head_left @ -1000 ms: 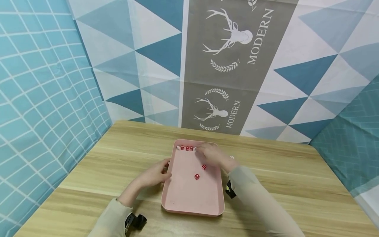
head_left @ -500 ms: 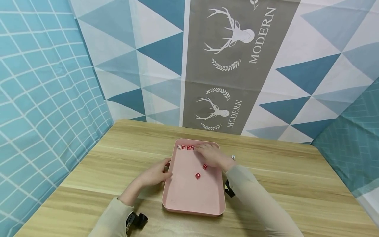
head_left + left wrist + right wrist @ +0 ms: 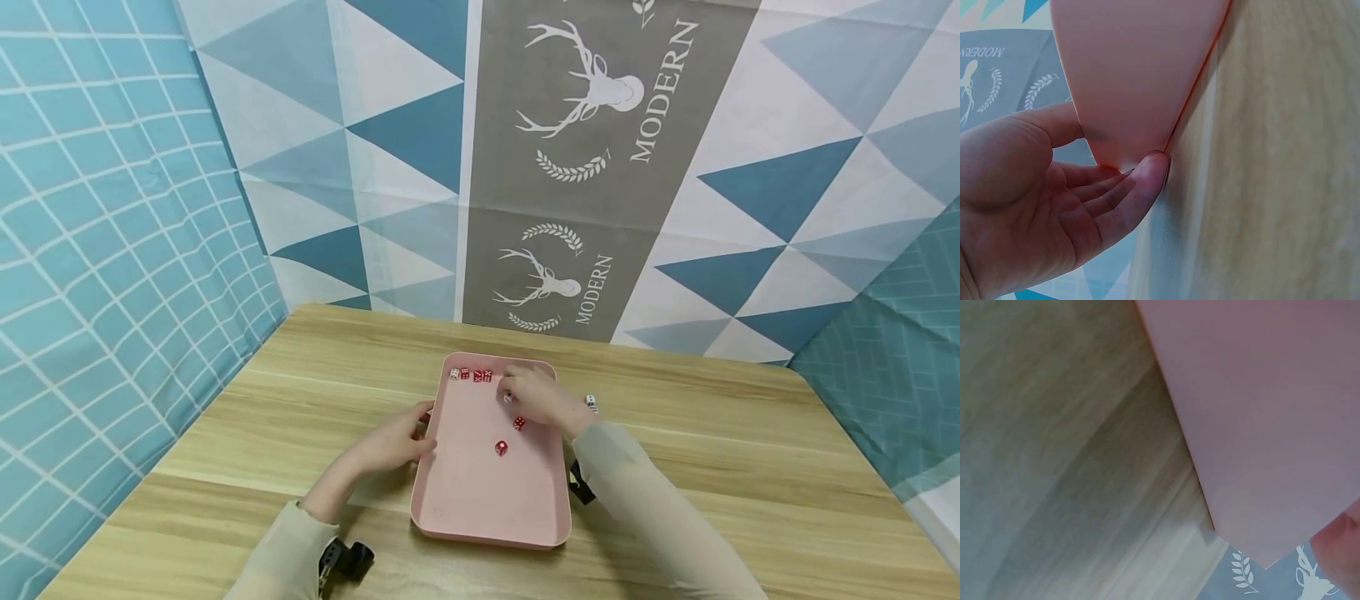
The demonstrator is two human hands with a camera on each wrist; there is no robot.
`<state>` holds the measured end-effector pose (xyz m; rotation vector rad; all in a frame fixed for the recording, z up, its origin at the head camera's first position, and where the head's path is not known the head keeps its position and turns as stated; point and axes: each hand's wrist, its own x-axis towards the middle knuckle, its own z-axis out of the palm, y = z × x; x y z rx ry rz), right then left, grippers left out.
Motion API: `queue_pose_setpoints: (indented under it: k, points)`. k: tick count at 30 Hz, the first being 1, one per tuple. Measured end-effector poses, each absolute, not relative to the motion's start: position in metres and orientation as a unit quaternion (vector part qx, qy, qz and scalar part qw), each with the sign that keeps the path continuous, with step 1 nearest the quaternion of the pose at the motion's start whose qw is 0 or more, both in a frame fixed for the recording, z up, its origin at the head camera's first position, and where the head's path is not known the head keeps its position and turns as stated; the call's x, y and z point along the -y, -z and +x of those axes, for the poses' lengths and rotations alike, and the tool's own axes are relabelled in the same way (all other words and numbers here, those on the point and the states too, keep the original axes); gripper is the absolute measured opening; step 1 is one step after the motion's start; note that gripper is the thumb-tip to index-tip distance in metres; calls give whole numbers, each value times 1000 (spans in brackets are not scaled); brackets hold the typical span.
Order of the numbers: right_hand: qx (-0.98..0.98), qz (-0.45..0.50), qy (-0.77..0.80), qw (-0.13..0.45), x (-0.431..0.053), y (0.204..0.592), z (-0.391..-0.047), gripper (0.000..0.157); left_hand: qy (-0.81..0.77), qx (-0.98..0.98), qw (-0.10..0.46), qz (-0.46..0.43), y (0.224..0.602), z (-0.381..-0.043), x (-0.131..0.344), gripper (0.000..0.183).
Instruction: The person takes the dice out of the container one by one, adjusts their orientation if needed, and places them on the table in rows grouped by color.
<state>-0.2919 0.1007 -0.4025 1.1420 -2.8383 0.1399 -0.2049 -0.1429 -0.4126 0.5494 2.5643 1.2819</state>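
In the head view my left hand (image 3: 393,437) grips the left wall of a pink tray (image 3: 480,508), thumb at the rim and fingers along the outside. The left wrist view shows this hand (image 3: 1066,194) with its fingertips against the tray's outer side (image 3: 1129,69). Inside the tray, my right hand (image 3: 536,396) has curled fingers and pinches a white die (image 3: 508,397), partly covered by them. Along the far wall stand a white die (image 3: 453,374) and three red dice (image 3: 477,377). Closer in lie two separate red dice, one (image 3: 519,423) beside the right hand, one (image 3: 501,448) mid-tray.
Outside the tray's right wall, white dice (image 3: 590,400) lie on the wooden table (image 3: 697,442), partly behind the right forearm. Patterned cloth (image 3: 405,167) hangs behind the table. Each wrist wears a black camera mount (image 3: 352,560).
My right hand has drawn back from the row at the far wall, and the white die at its fingertips has come nearer with it. The left hand stays at the tray.
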Motion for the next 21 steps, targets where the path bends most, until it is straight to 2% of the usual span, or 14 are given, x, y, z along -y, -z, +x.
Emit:
queue_pose_setpoints:
  k: [9,21]
  points:
    - [932,358,-60,20,-105,401,-289,12,-440,-870,112,192,412,-206,144,56]
    - [925,361,-100,68,-119,396,-282,12,-430,-876,109,188,411,-205,142,56]
